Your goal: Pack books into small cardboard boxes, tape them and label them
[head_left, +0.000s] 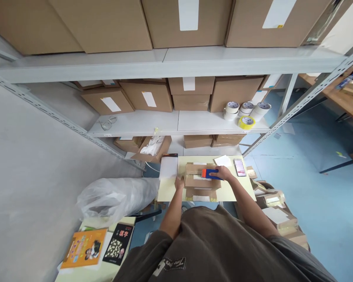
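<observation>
The right hand (221, 172) was clenched around a blue block-shaped tool with an orange end (209, 174), its fingers curled over the top. The hand hid much of the tool, so its exact kind was hard to make out. The tool rested on top of a tan cardboard carton (200, 181), which lay on a pale yellow tabletop (170, 192) and bore strips of brownish tape and white labels. The left hand (179, 182) was at the carton's left side, touching or just beside it. Its fingers were bunched and partly hidden, so I could not tell whether they were gripping anything.

A white rectangular board (168, 167) lay beyond the left hand, and a small white paper sheet (222, 161) lay beyond the tool. A pink-printed flat item (239, 167) was too blurred to identify. A clear plastic bag (116, 197) bulged left of the tabletop. Lower left, an orange book (84, 248) and a black book (117, 243) lay side by side. Above stood grey steel shelving (164, 64), holding brown cartons (147, 96) and white tape rolls (247, 111), the upper cartons cut off by the frame.
</observation>
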The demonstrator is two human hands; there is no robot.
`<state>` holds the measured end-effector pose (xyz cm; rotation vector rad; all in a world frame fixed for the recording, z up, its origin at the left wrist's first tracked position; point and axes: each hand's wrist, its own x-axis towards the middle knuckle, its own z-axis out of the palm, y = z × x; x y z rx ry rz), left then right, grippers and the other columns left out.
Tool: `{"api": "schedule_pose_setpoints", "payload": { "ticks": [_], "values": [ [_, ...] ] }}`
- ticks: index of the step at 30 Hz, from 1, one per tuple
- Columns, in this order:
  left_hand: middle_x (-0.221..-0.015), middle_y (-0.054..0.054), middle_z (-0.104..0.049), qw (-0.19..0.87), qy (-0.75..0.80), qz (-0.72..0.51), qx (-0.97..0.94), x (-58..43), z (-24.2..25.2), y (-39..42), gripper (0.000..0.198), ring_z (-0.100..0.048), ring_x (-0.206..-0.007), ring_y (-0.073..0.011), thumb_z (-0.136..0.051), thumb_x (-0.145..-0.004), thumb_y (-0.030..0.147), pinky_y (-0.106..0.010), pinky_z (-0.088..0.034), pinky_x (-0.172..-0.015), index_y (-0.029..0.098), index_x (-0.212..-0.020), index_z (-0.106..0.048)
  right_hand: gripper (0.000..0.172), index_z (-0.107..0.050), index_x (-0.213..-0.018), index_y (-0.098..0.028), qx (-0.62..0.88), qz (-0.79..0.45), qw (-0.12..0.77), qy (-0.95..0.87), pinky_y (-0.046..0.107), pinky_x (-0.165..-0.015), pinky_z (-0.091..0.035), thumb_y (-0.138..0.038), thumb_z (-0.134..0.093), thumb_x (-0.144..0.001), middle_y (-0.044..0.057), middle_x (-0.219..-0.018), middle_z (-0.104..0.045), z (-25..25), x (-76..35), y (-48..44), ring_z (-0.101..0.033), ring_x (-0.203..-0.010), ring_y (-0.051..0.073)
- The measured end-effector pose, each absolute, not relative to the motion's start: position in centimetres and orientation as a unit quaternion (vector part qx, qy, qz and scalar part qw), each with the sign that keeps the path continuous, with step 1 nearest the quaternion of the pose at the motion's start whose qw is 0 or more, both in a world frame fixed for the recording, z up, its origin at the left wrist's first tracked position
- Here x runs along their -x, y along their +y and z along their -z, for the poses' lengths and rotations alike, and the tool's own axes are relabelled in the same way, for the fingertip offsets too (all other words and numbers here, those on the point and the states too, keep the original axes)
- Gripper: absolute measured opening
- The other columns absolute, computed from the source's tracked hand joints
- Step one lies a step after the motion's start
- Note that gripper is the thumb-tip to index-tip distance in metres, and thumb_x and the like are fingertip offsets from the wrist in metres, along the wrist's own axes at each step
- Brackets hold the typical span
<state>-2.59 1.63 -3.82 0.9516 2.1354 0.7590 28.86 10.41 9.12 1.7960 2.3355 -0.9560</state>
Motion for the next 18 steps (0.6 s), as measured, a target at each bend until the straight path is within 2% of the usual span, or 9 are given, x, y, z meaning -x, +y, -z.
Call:
{"api": "schedule_pose_setpoints", "payload": {
  "ticks": [3, 5, 8, 11, 15, 18],
  "values": [
    [-0.133, -0.019, -0.074, 0.32, 0.835, -0.281, -0.349, 1.8, 3.2, 2.5, 0.054, -0.071, -0.124, -0.03, -0.043, -0.104, 0.057, -0.039, -0.053, -0.101, 0.02, -0.135, -0.067, 0.047, -0.07, -0.081, -0.023, -0.582, 0.309, 0.018, 0.752, 0.03, -0.064, -0.037, -0.07, -0.072, -0.085, 0.008, -0.082, -0.074, -9.3, -29.0, 10.2, -0.067, -0.077, 0.024],
    [-0.139, -0.019, -0.071, 0.343, 0.818, -0.276, -0.369, 1.1, 2.8, 3.3, 0.058, -0.069, -0.129, -0.0299, -0.047, -0.102, 0.062, -0.039, -0.052, -0.104, 0.02, -0.14, -0.064, 0.048, -0.072, -0.083, -0.022, -0.582, 0.306, 0.011, 0.754, 0.03, -0.065, -0.038, -0.069, -0.071, -0.087, 0.009, -0.085, -0.075, -9.4, -29.1, 10.1, -0.068, -0.08, 0.025],
    [-0.13, -0.02, -0.075, 0.399, 0.781, -0.268, -0.399, 0.5, 2.6, 4.0, 0.062, -0.071, -0.124, -0.0339, -0.053, -0.099, 0.067, -0.04, -0.053, -0.102, 0.018, -0.132, -0.07, 0.047, -0.073, -0.085, -0.022, -0.584, 0.312, 0.011, 0.749, 0.03, -0.066, -0.039, -0.069, -0.072, -0.087, 0.01, -0.087, -0.076, -9.4, -28.9, 10.1, -0.069, -0.082, 0.025],
    [-0.119, -0.021, -0.079, 0.401, 0.775, -0.271, -0.407, 0.4, 2.9, 4.1, 0.061, -0.074, -0.117, -0.0359, -0.05, -0.101, 0.068, -0.041, -0.054, -0.097, 0.017, -0.122, -0.075, 0.048, -0.075, -0.086, -0.022, -0.591, 0.321, 0.017, 0.74, 0.03, -0.066, -0.04, -0.069, -0.075, -0.085, 0.01, -0.09, -0.077, -9.4, -28.5, 10.2, -0.069, -0.082, 0.025],
    [-0.12, -0.02, -0.079, 0.373, 0.793, -0.237, -0.42, 0.4, 2.9, 4.2, 0.058, -0.073, -0.119, -0.0341, -0.046, -0.104, 0.063, -0.039, -0.053, -0.097, 0.018, -0.122, -0.075, 0.049, -0.076, -0.087, -0.021, -0.583, 0.333, 0.003, 0.742, 0.03, -0.066, -0.042, -0.069, -0.08, -0.08, 0.01, -0.091, -0.078, -9.4, -29.3, 10.8, -0.069, -0.081, 0.025],
    [-0.122, -0.019, -0.079, 0.368, 0.802, -0.21, -0.421, 0.2, 2.5, 4.5, 0.057, -0.071, -0.122, -0.033, -0.043, -0.105, 0.062, -0.038, -0.053, -0.098, 0.018, -0.125, -0.074, 0.049, -0.076, -0.082, -0.019, -0.607, 0.335, 0.0, 0.72, 0.031, -0.065, -0.043, -0.066, -0.084, -0.078, 0.012, -0.084, -0.076, -9.4, -33.1, 11.3, -0.068, -0.076, 0.025]
  ]
}}
